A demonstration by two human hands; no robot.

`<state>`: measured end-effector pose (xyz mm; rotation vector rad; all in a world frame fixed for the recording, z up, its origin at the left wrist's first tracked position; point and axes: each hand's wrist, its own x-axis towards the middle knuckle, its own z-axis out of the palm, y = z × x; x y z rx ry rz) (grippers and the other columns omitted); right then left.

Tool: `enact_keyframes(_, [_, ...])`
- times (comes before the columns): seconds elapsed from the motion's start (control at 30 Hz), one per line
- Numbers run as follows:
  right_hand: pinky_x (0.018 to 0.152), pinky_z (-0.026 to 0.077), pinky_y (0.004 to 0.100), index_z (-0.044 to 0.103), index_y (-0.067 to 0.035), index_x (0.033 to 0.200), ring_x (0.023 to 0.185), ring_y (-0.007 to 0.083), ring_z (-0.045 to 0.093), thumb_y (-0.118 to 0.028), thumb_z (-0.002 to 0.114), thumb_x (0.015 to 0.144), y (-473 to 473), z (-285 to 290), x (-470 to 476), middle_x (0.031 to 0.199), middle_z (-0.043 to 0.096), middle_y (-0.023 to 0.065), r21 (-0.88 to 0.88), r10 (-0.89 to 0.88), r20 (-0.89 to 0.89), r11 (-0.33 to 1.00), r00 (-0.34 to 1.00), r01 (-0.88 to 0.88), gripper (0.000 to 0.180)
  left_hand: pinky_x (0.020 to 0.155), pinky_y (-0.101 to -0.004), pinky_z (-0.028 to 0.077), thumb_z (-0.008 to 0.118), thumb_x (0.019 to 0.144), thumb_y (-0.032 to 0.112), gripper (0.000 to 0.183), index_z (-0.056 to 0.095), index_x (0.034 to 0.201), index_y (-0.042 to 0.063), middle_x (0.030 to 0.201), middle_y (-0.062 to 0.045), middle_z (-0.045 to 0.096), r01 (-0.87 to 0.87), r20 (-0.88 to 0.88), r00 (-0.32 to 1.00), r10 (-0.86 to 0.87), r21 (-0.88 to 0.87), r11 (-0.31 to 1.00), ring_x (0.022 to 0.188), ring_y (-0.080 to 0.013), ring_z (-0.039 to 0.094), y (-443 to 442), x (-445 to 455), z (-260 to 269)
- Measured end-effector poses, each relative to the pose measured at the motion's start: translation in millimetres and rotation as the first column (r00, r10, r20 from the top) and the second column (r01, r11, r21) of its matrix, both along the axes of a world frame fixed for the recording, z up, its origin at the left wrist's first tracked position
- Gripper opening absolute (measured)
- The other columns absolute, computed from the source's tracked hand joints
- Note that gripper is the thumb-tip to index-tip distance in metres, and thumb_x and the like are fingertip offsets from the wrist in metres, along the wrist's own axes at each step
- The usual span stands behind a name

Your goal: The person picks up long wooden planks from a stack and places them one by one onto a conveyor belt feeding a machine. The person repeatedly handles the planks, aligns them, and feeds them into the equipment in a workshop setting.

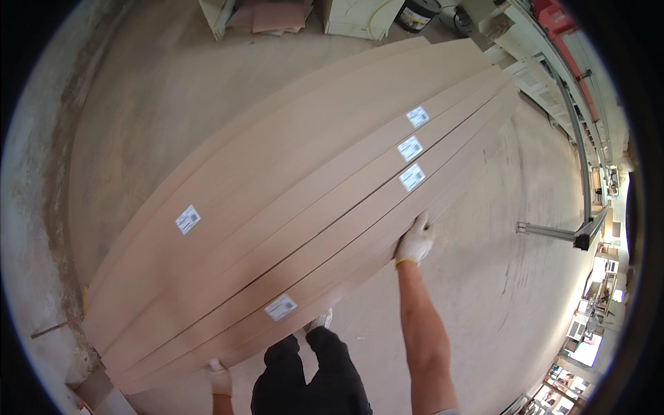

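Several long, flat brown boards (290,171), like fibreboard panels, lie overlapped in a stack that runs diagonally before me. White printed labels (411,177) are stuck on their faces. My right hand (416,241), in a white knitted glove with a yellow cuff, grips the near long edge of the stack right of my legs. At the lower left, my left hand (220,377), gloved alike, holds the same near edge, thumb on top and fingers hidden under the board. My dark trousers and one light shoe (321,320) show beneath the near edge.
A worn wall (31,181) runs along the left. At the top stand white cabinets (358,18), pinkish sheets (278,16) and a black bucket (417,14). A metal frame rail (550,231) juts in from the right above the concrete floor (482,290). An open box (93,386) sits lower left.
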<state>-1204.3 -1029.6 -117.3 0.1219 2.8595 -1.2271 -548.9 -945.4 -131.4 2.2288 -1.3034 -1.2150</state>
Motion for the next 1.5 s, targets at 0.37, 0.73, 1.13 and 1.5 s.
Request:
enact_keyframes(0.37, [0.107, 0.051, 0.0431, 0.059, 0.007, 0.145, 0.122, 0.0370, 0.067, -0.065, 0.060, 0.100, -51, 30, -110, 0.122, 0.070, 0.0283, -0.057, 0.126, 0.032, 0.991, 0.992, -0.124, 0.085, 0.093, -0.0395, 0.052, 0.059, 0.097, 0.068, 0.079, 0.054, 0.137, 0.000, 0.132, -0.009, 0.060, -0.333, -0.178, 0.929, 0.326, -0.010, 0.943, 0.111, -0.0229, 0.058, -152, -10, -3])
enact_keyframes(0.73, [0.088, 0.060, 0.0364, 0.041, -0.006, 0.162, 0.106, 0.0218, 0.067, -0.044, 0.058, 0.109, 15, 44, -153, 0.125, 0.068, 0.0095, -0.660, 0.072, 0.212, 0.746, 0.975, 0.088, 0.068, 0.116, -0.0486, 0.044, 0.056, 0.097, 0.077, 0.096, 0.039, 0.163, 0.009, 0.167, -0.010, 0.042, -0.512, -0.584, 0.689, 0.429, 0.026, 0.859, 0.151, -0.0290, 0.043, -186, 55, -1])
enact_keyframes(1.13, [0.031, 0.037, 0.0307, 0.044, -0.018, 0.117, 0.043, 0.0091, 0.038, -0.029, 0.071, 0.103, 91, 67, -110, 0.060, 0.040, -0.0045, -0.655, 0.452, 0.435, 0.752, 0.778, -0.070, 0.032, 0.098, -0.0426, 0.055, 0.053, 0.106, 0.064, 0.080, 0.030, 0.168, 0.018, 0.128, -0.011, 0.061, -0.521, -0.329, 0.792, 0.514, 0.076, 0.850, 0.107, -0.0230, 0.063, -280, 49, -13])
enact_keyframes(1.5, [0.079, 0.052, 0.0304, 0.053, -0.002, 0.146, 0.089, 0.0134, 0.064, -0.020, 0.074, 0.100, 95, 44, -64, 0.100, 0.070, 0.0058, -0.527, 0.409, 0.524, 0.845, 0.747, -0.093, 0.054, 0.110, -0.0405, 0.050, 0.049, 0.103, 0.074, 0.099, 0.027, 0.167, 0.001, 0.151, -0.022, 0.056, -0.157, -0.610, 0.674, 0.417, 0.433, 0.888, 0.118, -0.0303, 0.068, -66, -488, 50])
